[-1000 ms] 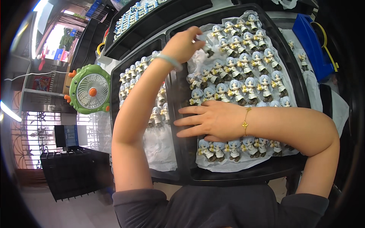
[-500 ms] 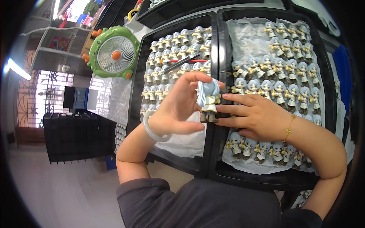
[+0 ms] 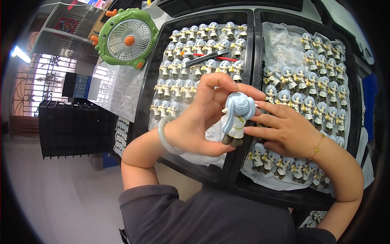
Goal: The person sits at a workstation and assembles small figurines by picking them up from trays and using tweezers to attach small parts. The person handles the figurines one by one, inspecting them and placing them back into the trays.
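1. Left hand (image 3: 193,126): one figurine (image 3: 237,118) grasped – thumb at the boots, fingers curled around behind the head. It is held upright above the join of two trays, its back and long pale-blue hair turned to the wearer.
2. Right hand (image 3: 286,126): fingers loosely extended, tips brought to the figurine's right side. Whether any grip is given there cannot be told.
3. Step in hand, as judged: a single piece being turned or checked between both hands, clear of the rows. For the next move, a light, steady hold seems called for, with the thin hair strands and small arms spared pressure.
4. Below the right hand: the right tray (image 3: 239,179), lined with crinkled white paper (image 3: 278,42), bare at its far left corner. Similar figurines (image 3: 310,83) are laid there in rows.
5. Beyond the left hand: the left tray (image 3: 148,93), also filled with rows; across them a dark slim tool (image 3: 207,59) and a red rod (image 3: 225,59) are laid.
6. Farther out, left – a green fan (image 3: 128,38) is stood beside the trays.
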`<state>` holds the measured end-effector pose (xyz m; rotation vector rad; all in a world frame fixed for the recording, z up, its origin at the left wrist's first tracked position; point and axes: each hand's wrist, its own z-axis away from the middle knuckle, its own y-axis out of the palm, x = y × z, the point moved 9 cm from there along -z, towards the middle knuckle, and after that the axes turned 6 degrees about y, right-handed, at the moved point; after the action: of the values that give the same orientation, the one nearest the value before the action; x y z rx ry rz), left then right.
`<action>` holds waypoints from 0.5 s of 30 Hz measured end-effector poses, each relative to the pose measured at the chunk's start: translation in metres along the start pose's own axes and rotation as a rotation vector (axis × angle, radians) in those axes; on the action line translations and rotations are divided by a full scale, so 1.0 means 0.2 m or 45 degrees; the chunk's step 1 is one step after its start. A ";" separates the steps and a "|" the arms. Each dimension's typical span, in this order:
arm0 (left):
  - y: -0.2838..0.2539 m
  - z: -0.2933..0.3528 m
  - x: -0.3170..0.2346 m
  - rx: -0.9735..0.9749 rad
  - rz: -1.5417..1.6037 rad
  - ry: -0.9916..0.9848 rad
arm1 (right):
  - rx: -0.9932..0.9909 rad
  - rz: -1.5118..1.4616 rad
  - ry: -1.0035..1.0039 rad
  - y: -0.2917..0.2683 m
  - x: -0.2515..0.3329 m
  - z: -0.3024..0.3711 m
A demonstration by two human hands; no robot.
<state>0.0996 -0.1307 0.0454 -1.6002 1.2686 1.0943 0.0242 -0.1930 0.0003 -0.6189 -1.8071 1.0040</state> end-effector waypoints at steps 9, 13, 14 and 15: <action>0.00 0.01 0.02 -0.050 0.105 -0.106 | 0.016 -0.011 0.010 0.01 0.00 0.00; 0.01 0.01 0.03 -0.053 0.184 -0.103 | 0.023 -0.016 0.017 0.01 -0.01 0.00; 0.01 0.01 0.03 -0.052 0.194 -0.096 | 0.024 -0.015 0.018 0.01 -0.01 0.00; 0.01 0.01 0.03 -0.052 0.205 -0.090 | 0.026 -0.011 0.018 0.01 0.00 0.00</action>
<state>0.0982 -0.1302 0.0381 -1.4957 1.3537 1.2721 0.0245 -0.1921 -0.0025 -0.6037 -1.7840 1.0088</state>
